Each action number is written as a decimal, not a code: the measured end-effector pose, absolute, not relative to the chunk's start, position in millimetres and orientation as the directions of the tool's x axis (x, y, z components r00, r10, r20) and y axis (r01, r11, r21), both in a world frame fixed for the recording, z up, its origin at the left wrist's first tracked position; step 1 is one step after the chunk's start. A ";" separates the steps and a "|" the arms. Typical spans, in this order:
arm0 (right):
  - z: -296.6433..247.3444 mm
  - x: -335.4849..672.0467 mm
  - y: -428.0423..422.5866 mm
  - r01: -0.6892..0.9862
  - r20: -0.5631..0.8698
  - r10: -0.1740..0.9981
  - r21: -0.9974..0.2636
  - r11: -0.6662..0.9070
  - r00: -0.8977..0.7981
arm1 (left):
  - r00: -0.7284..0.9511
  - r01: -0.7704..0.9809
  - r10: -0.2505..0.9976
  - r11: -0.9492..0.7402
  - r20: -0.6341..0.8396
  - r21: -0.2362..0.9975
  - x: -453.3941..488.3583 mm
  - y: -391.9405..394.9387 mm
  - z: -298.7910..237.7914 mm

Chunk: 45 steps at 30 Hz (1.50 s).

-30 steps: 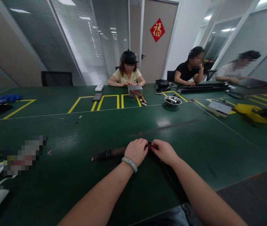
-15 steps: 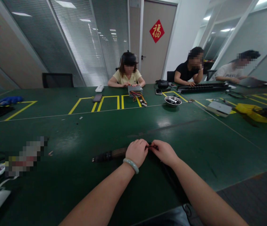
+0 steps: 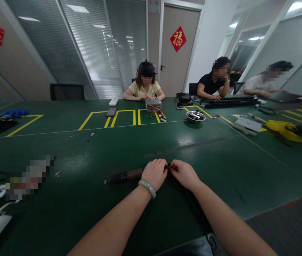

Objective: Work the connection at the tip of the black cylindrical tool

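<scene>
A dark, rod-shaped tool (image 3: 133,174) lies on the green table, with a brownish grip, a black front section and a small metal tip pointing left. My left hand (image 3: 155,174), with a pale green bangle at its wrist, is closed over the right end of this tool. Close beside it, my right hand (image 3: 184,174) is closed, thumb and fingertips pinched on a thin dark cord between the two hands. The cord seems to run down under my right forearm. My fingers hide the spot where cord and tool meet.
At left lie a blurred-out object (image 3: 30,179) and cables. Across the table (image 3: 87,209) are a metal bowl (image 3: 195,116) of small parts, a grey box (image 3: 153,104) with coloured wires, and a yellow bag (image 3: 286,131). Several people sit on the far side.
The view has tilted up slightly. My right fingers have shifted a little on the cord; both hands stay in nearly the same place, and the tool has not visibly moved.
</scene>
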State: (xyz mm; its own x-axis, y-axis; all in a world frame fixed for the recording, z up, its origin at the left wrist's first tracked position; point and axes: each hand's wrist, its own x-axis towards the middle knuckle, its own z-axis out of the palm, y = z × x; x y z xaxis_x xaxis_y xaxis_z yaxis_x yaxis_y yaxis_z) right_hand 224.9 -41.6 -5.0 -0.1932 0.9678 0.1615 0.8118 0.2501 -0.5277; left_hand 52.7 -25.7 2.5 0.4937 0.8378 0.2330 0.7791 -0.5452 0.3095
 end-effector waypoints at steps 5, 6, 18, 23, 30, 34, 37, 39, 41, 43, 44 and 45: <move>-3.5 223.4 -41.9 0.798 0.174 0.965 -0.544 0.260 -0.195 | 0.521 0.778 0.828 -0.561 0.209 0.284 50.9 -26.4 7.3; -3.5 223.1 -41.7 0.795 0.176 0.965 -0.548 0.259 -0.193 | 0.520 0.780 0.829 -0.559 0.206 0.281 50.6 -26.6 8.3; -8.0 225.8 -39.2 0.722 0.137 0.973 -0.652 0.231 -0.187 | 0.511 0.767 0.833 -0.554 0.214 0.323 49.2 -25.4 5.1; -3.9 227.7 -38.5 0.734 0.135 0.968 -0.632 0.248 -0.211 | 0.514 0.752 0.830 -0.557 0.216 0.352 48.3 -24.1 4.5; 0.4 229.1 -38.5 0.753 0.116 0.971 -0.614 0.237 -0.211 | 0.512 0.762 0.834 -0.551 0.205 0.341 48.9 -25.0 5.7; 3.9 228.4 -38.4 0.756 0.065 0.977 -0.624 0.197 -0.201 | 0.514 0.767 0.836 -0.549 0.193 0.332 49.2 -25.2 6.7; 6.3 226.9 -36.3 0.764 0.037 0.979 -0.619 0.181 -0.201 | 0.516 0.764 0.835 -0.550 0.192 0.336 49.4 -25.2 6.9; 7.3 225.7 -34.1 0.778 0.032 0.978 -0.602 0.183 -0.205 | 0.517 0.761 0.831 -0.555 0.203 0.336 49.5 -25.0 6.1; 8.2 224.4 -31.9 0.799 0.025 0.979 -0.574 0.178 -0.201 | 0.520 0.758 0.826 -0.563 0.216 0.330 49.6 -24.6 4.4; 8.9 223.3 -30.0 0.816 0.016 0.980 -0.552 0.172 -0.196 | 0.522 0.757 0.822 -0.570 0.227 0.319 49.9 -24.1 2.5; 9.0 222.8 -29.2 0.821 0.011 0.981 -0.546 0.169 -0.195 | 0.523 0.759 0.821 -0.571 0.229 0.313 50.1 -23.9 1.6; 8.8 222.5 -28.5 0.826 0.007 0.981 -0.539 0.165 -0.192 | 0.523 0.762 0.821 -0.571 0.230 0.306 50.4 -23.8 1.0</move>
State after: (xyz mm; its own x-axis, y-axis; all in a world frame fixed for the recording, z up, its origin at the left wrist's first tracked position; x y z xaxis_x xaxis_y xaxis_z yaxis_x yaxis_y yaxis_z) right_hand 222.5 -28.5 8.8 -0.1920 0.9814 0.0070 0.8257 0.1653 -0.5393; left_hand 50.4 -23.8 1.0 0.5228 0.8210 0.2297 0.7618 -0.5708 0.3064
